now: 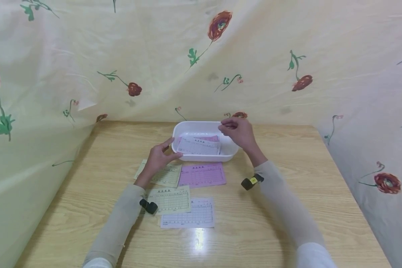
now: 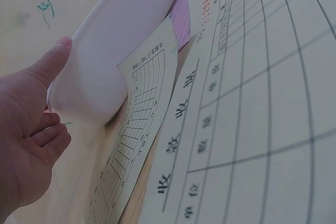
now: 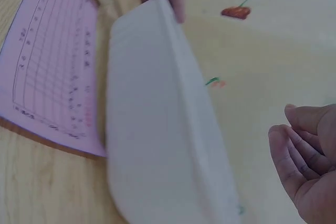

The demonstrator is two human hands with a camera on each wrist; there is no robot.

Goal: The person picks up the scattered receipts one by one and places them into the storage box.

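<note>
White plastic tray (image 1: 201, 128): one, far centre of the bench (image 1: 288, 208). Likely light, rigid and smooth; best taken by its rolled rim at both ends.

Paper slips, printed grids: thin, limp, easily creased; lift by an edge. In the tray, at least two, white slip (image 1: 198, 146) over pink. On the bench, four: pink slip (image 1: 202, 174), two yellowish, one white nearest.

Left hand (image 1: 157, 158): fingers relaxed, thumb touching the tray's left end. Right hand (image 1: 238, 130): loosely curled above the tray's right rim, gripping nothing visible.

Wooden table (image 1: 288, 208) bears white tray (image 1: 184, 128), paper forms (image 1: 187, 213).
</note>
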